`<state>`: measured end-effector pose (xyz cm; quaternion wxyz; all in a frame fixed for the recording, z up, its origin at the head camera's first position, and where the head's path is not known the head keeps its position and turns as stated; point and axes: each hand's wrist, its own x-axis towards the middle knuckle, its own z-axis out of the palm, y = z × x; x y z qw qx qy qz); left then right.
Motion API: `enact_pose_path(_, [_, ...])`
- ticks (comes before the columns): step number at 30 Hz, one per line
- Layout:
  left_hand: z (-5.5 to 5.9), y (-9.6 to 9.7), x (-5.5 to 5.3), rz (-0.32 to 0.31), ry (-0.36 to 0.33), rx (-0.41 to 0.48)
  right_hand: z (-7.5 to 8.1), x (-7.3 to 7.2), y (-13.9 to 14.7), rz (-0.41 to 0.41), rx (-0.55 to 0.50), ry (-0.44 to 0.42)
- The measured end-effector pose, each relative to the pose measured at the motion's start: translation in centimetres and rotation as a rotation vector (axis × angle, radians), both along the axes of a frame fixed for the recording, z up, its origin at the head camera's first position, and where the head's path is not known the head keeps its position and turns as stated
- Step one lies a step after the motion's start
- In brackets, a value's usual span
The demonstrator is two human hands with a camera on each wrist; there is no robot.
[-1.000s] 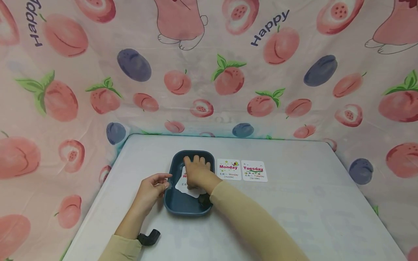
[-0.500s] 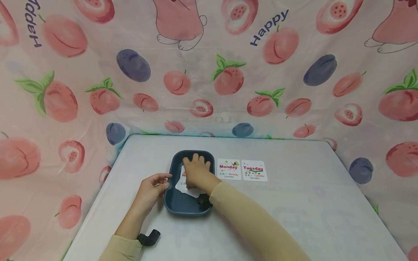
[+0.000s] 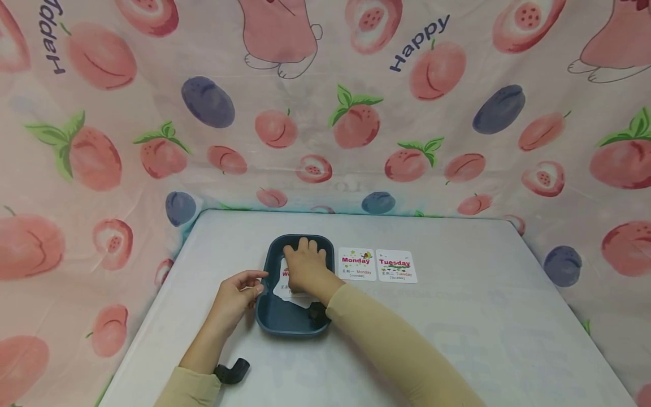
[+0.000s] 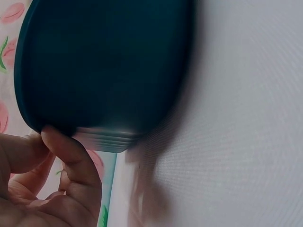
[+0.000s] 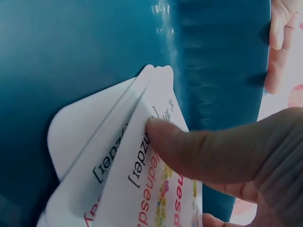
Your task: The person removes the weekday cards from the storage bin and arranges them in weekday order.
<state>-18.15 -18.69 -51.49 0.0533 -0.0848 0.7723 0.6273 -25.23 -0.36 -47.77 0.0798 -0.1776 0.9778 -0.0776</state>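
A dark blue tray (image 3: pixel 286 320) stands on the white table with several fanned white word cards (image 3: pixel 282 289) inside. My right hand (image 3: pixel 308 268) reaches in from the right and grips the top Wednesday card (image 5: pixel 130 177). In the right wrist view its thumb (image 5: pixel 203 153) presses on the card's face, while the other fingers are mostly hidden beyond the card's edge. My left hand (image 3: pixel 235 295) holds the tray's left rim, thumb and forefinger meeting the edge; in the left wrist view those fingers (image 4: pixel 71 156) are curled at the rim (image 4: pixel 26 94).
Right of the tray, a Monday card (image 3: pixel 356 264) and a Tuesday card (image 3: pixel 396 267) lie face up side by side. Behind the table (image 3: pixel 458 316) hangs a fruit-patterned cloth (image 3: pixel 315 124). A black curved piece (image 3: pixel 233 371) sits at the left wrist.
My right hand has shifted very slightly toward the tray's far left. The left hand, tray and the two laid cards hold their places.
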Motion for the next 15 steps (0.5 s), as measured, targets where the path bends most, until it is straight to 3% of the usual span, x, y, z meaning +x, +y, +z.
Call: enact_pose_path(15, [0.12,0.10,0.14,0.001,0.009,0.002,0.80,0.13,0.08,0.000,-0.054,0.064])
